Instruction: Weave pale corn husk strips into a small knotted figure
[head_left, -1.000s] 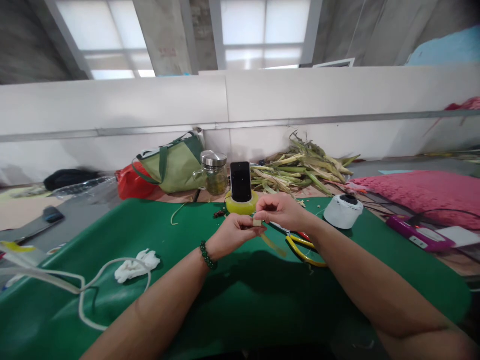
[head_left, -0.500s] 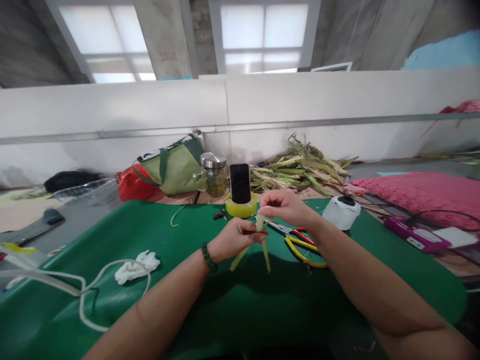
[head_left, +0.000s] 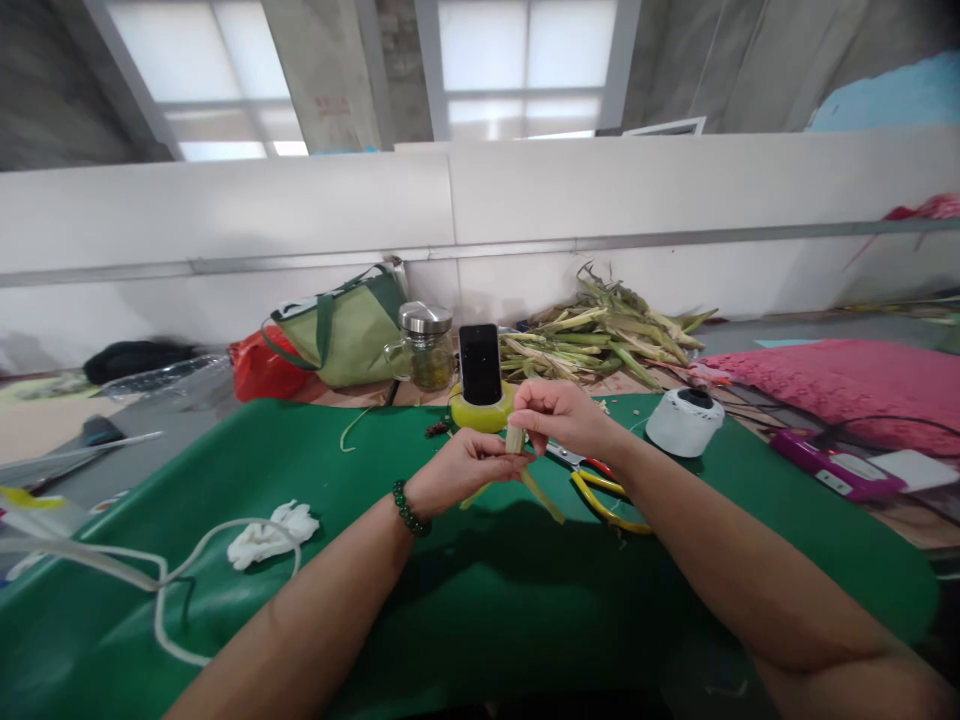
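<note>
Nearest, a white cord (head_left: pixel 169 575) loops over the green mat (head_left: pixel 480 620) at the left, with a crumpled white cloth (head_left: pixel 271 526) just beside its far bend. Above the middle of the mat both hands meet on a pale leaf strip (head_left: pixel 515 440): the left hand (head_left: pixel 466 468), with a bead bracelet (head_left: pixel 407 508) at its wrist, is curled closed and pinches the strip from below, and the right hand (head_left: pixel 564 415) pinches its upper end between thumb and fingertips. Two loose ends of the strip hang down toward the mat without clearly touching it. Just right of the hands lie yellow-handled pliers (head_left: pixel 609 503) and red-handled scissors (head_left: pixel 583 462), close together on the mat. Farther right sits a white round roll (head_left: pixel 684 422), and beyond the mat's edge a purple device (head_left: pixel 836 470). Behind the hands a yellow tape roll (head_left: pixel 480 412) serves as a holder: a dark phone (head_left: pixel 480 362) stands upright in its hole. Just left of it is a glass jar (head_left: pixel 427 352) with a steel lid on, holding something greenish-brown. Farther left a green bag (head_left: pixel 337 332) leans open-mouthed, its contents hidden, with a red bag (head_left: pixel 259 366) touching it. A heap of green leaves (head_left: pixel 600 335) lies against the white wall, and a pink cloth (head_left: pixel 847 380) spreads at the right.
</note>
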